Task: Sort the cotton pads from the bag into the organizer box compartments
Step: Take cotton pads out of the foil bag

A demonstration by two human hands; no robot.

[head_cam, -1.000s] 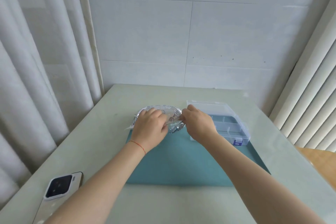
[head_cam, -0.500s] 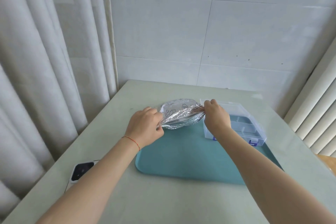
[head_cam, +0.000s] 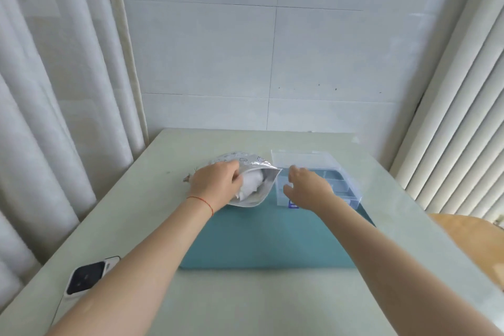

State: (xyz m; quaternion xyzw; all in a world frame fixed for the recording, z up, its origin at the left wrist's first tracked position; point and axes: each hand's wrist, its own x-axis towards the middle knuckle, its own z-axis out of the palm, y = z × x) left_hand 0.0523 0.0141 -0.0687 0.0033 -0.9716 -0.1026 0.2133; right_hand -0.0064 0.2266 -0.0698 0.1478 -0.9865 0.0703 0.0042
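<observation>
A silver foil bag lies at the far left corner of the teal mat, its mouth gaping toward the right. White cotton pads show inside the opening. My left hand grips the bag's left side and holds it open. My right hand hovers just right of the bag's mouth with fingers spread and holds nothing. Behind my right hand stands the clear organizer box, its lid raised at the back and its divided compartments partly hidden by the hand.
A phone lies on the pale table near the front left edge. Curtains hang at the left, blinds at the right. A tan round surface sits past the table's right edge.
My right hand has let go of the bag's edge and moved right, over the box. The bag's mouth is now wide open, showing the pads. My left hand still holds the bag.
</observation>
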